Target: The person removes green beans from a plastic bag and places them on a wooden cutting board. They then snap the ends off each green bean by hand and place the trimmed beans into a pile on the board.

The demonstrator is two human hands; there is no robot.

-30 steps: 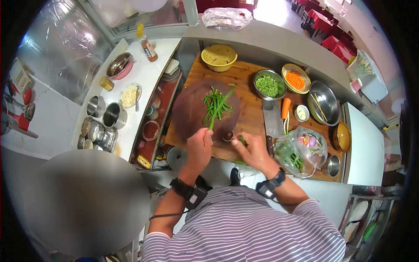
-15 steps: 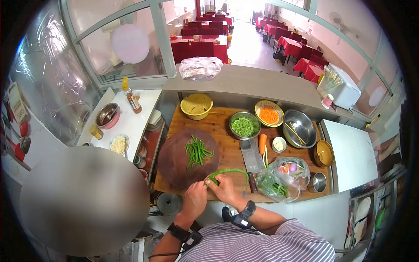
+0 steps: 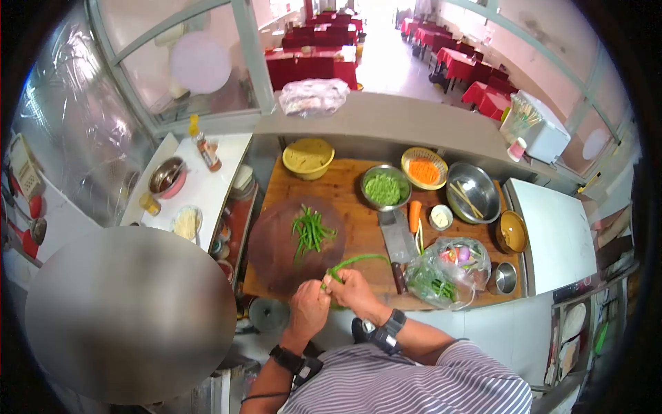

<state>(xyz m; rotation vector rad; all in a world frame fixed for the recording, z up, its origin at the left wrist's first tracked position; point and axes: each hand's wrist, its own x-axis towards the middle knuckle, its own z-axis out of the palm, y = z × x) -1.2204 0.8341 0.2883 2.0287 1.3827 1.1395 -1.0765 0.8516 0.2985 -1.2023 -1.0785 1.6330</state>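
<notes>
Near the front edge of the wooden counter, my right hand [image 3: 355, 290] is closed around a long green chili pepper [image 3: 365, 257], whose curved length sticks out to the right. My left hand [image 3: 309, 306] pinches at the pepper's near end, its fingertips touching those of my right hand. Just beyond them lies a round brown chopping board [image 3: 270, 241] with a pile of green chili peppers [image 3: 312, 230]. To the right of the board, a cleaver [image 3: 398, 238] rests flat on the wood with its dark handle toward me.
A yellow basin [image 3: 308, 165], a steel bowl of chopped greens [image 3: 385, 190], a basket of shredded carrot [image 3: 424, 170] and a large steel bowl [image 3: 483, 196] line the back. A carrot [image 3: 414, 217] and a plastic bag of vegetables [image 3: 448, 272] lie right of my hands.
My hands stay together on the green chili pepper, with small shifts of the fingers. The whole view has tilted slightly.
</notes>
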